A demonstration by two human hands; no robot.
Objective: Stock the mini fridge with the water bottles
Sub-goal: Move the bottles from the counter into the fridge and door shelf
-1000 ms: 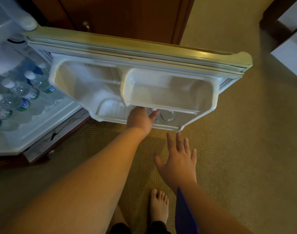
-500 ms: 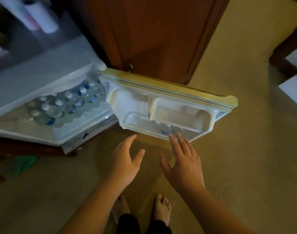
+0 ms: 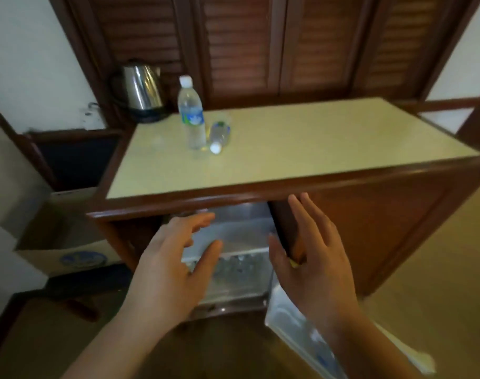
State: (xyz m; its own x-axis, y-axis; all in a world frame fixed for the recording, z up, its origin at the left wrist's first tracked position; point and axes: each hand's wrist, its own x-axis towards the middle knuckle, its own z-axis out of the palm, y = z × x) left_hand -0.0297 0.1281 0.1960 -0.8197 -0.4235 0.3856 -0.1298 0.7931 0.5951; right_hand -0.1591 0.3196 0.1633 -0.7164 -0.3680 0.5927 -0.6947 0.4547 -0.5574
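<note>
The mini fridge (image 3: 241, 228) stands open inside a wooden cabinet, with several water bottles (image 3: 238, 265) on its lower shelf. Its white door (image 3: 290, 321) swings out at the lower right. On the cabinet's cream top (image 3: 315, 143) one water bottle (image 3: 191, 113) stands upright and a second water bottle (image 3: 219, 136) lies on its side beside it. My left hand (image 3: 173, 272) and my right hand (image 3: 312, 258) hover in front of the fridge opening, fingers spread, holding nothing.
A steel kettle (image 3: 141, 90) sits at the back left of the cabinet top. An open cardboard box (image 3: 69, 253) stands on the floor to the left. Louvred wooden doors (image 3: 260, 45) are behind. Carpet (image 3: 438, 283) lies to the right.
The view has lifted from the fridge door and floor to the cabinet top. Both hands have risen from near the door shelf to the fridge opening, still empty.
</note>
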